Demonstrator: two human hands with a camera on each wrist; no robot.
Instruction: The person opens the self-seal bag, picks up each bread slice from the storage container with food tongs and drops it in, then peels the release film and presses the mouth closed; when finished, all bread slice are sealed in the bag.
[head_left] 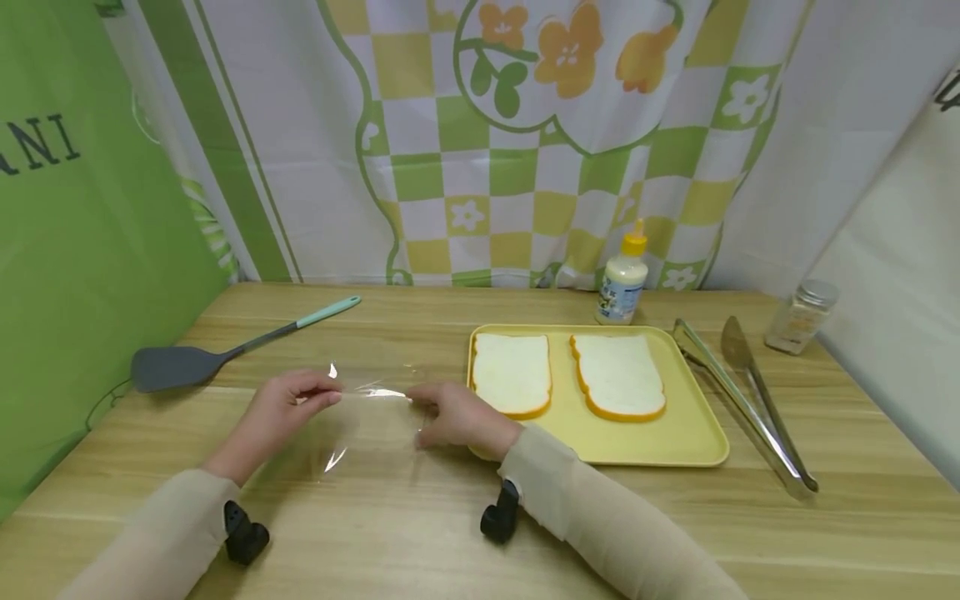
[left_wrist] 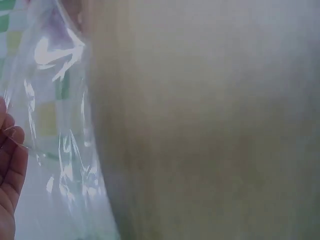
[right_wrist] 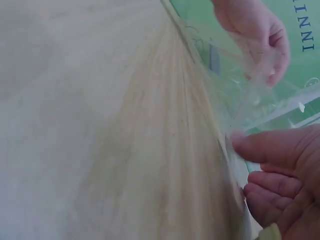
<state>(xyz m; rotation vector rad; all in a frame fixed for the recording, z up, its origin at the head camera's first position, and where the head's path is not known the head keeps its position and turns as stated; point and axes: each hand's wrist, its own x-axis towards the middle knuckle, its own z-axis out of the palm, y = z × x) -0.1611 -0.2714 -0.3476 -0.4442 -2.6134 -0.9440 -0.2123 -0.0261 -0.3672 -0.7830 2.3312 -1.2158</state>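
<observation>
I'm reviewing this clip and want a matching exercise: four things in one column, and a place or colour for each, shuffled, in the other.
1. Clear plastic
2. Spatula
3. Squeeze bottle
4. Tongs

A. Standing just behind the yellow tray
B. Lying right of the tray
C. Dark grey and mint green
D. Between the left hand and right hand

Pairs: 1-D, 2-C, 3-A, 4-B

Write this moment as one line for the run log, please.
left hand: pinches clear film | right hand: touches film, grip unclear | two bread slices: flat on yellow tray | squeeze bottle: upright behind tray
</observation>
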